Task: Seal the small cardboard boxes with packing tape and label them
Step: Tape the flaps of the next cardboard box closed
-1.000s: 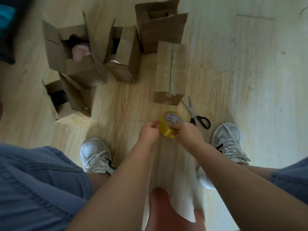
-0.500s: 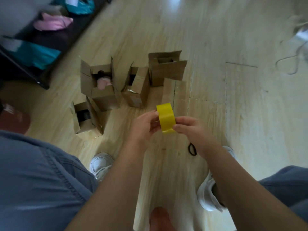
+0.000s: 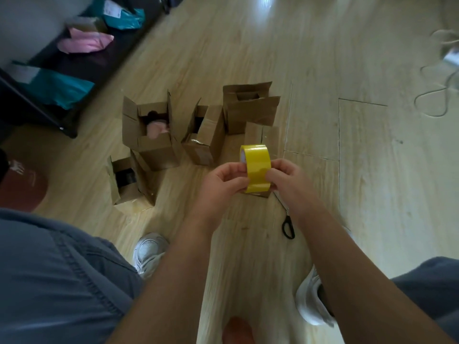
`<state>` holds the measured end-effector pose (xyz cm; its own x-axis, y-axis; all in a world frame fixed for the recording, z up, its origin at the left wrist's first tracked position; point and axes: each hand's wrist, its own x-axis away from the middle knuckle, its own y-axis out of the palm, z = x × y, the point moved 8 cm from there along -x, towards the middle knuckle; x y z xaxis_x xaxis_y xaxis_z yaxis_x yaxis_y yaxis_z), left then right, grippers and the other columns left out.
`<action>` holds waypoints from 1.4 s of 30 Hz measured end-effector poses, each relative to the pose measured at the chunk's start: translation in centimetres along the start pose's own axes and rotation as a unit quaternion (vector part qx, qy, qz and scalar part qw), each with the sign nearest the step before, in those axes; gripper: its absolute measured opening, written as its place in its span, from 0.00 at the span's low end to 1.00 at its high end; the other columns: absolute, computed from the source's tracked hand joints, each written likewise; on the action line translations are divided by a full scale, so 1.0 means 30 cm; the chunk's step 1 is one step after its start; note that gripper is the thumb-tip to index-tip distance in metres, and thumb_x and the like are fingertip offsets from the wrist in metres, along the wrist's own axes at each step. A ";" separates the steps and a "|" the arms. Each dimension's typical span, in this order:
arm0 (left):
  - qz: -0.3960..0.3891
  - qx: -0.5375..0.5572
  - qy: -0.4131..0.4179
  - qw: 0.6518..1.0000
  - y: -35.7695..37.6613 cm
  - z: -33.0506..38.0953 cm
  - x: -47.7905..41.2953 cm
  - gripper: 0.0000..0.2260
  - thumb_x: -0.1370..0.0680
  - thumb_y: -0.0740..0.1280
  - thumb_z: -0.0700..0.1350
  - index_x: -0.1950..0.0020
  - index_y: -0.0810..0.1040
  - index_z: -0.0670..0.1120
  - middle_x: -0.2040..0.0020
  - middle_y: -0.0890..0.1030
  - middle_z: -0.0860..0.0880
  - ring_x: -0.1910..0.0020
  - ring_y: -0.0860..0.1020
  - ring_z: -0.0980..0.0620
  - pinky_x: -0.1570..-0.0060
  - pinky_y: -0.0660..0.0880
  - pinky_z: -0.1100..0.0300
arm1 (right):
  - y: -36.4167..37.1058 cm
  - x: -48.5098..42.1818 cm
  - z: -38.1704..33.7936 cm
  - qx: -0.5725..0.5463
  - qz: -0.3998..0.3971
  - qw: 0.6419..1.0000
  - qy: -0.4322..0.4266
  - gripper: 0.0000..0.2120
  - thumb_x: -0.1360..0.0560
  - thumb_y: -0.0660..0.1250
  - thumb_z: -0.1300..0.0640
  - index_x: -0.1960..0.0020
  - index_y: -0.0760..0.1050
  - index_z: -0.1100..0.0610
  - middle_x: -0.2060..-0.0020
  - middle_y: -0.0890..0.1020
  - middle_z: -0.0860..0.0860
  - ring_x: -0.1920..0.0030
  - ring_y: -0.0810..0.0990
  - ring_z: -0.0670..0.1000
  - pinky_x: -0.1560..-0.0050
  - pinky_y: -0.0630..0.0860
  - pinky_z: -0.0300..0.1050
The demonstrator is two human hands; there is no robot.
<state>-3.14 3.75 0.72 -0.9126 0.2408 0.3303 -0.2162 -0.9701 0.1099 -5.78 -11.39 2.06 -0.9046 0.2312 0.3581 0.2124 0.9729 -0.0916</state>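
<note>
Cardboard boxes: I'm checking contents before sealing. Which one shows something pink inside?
The open box at the group's left rear, flaps standing up, with a pink item inside. The others show dark insides or closed flaps.

- We reach our bare left forearm [image 3: 173, 264] and right forearm [image 3: 347, 256] forward, converging.
- Our left hand [image 3: 224, 181] and right hand [image 3: 289, 180] pinch the tape roll [image 3: 257, 167] between them, fingers curled.

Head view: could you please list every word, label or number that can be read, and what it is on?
Nothing is legible.
Far teal bag, white sticker: blurred.
Near teal bag, white tag: blurred.
Brown item, white mark: too small.
Tape roll, boxes: no print shows.
</note>
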 end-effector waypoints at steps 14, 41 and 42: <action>-0.006 -0.043 -0.003 0.999 0.027 0.004 -0.002 0.11 0.25 0.73 0.38 0.44 0.82 0.47 0.50 0.86 0.47 0.49 0.84 0.49 0.49 0.81 0.54 | -0.025 0.007 0.004 0.017 0.043 0.999 0.002 0.06 0.23 0.70 0.53 0.52 0.81 0.56 0.57 0.82 0.52 0.57 0.79 0.47 0.59 0.76 0.40; 0.161 -0.082 -0.008 0.983 -0.062 0.041 0.008 0.09 0.28 0.70 0.37 0.49 0.82 0.45 0.55 0.85 0.44 0.54 0.84 0.46 0.55 0.83 0.47 | 0.065 -0.005 -0.007 0.311 -0.071 0.930 -0.183 0.09 0.22 0.69 0.60 0.44 0.83 0.51 0.56 0.77 0.36 0.51 0.71 0.46 0.55 0.66 0.31; 0.153 -0.085 -0.007 0.984 -0.057 0.039 0.007 0.08 0.27 0.71 0.38 0.49 0.82 0.46 0.55 0.85 0.46 0.54 0.84 0.48 0.55 0.83 0.48 | 0.062 -0.006 -0.005 0.304 -0.072 0.933 -0.177 0.09 0.22 0.69 0.60 0.44 0.83 0.51 0.56 0.77 0.37 0.51 0.72 0.46 0.55 0.66 0.33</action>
<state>-2.54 5.48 1.71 -0.9392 -0.0645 0.3372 0.0120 -0.9877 -0.1557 -5.18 -9.61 1.96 -0.9959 -0.0237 0.0875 -0.0727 0.7858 -0.6143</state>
